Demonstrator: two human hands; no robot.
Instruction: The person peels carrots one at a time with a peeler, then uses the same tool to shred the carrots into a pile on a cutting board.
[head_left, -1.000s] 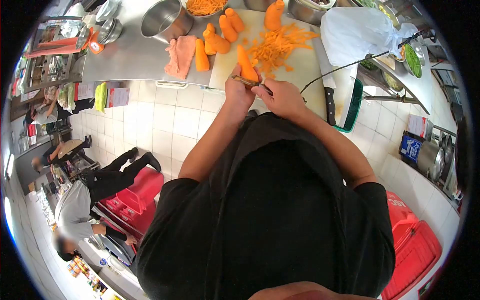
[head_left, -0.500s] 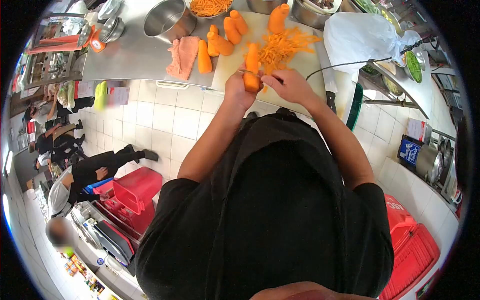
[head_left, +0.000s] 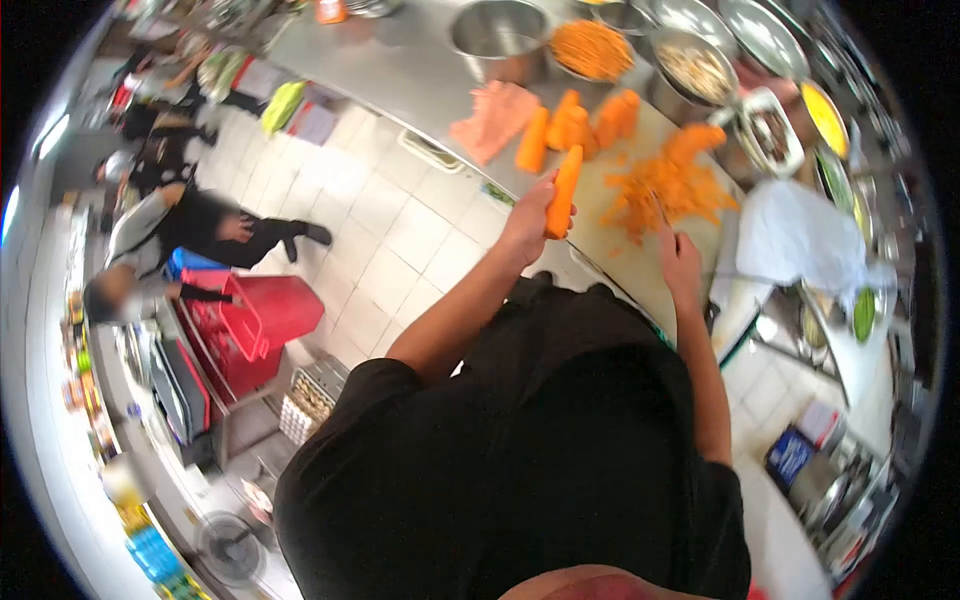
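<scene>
"Where is the carrot being worked on?"

"The long, smooth orange carrot is in the left hand, beside the near edge of the pale cutting board. The left grip is wrapped round it, its narrower end pointing away from the body."

"And the right hand?"

"Over the heap of thin orange peelings, well apart from the left. Its grip is curled round one slender, blurred tool."

"How much room is there?"

"The grey steel tabletop stretches off to the left, past the crumpled pink cloth. White floor tiles open out beyond its near edge. To the right, the board runs toward one white plastic bag."

"What can be counted?"

"One carrot in hand, one orange carrot by the cloth, and one partly blurred carrot at the peelings. Between the latter two stands an orange cluster; its pieces overlap, so its number cannot be told. Beyond them are one deep steel pot and one bowl of orange shreds."
</scene>
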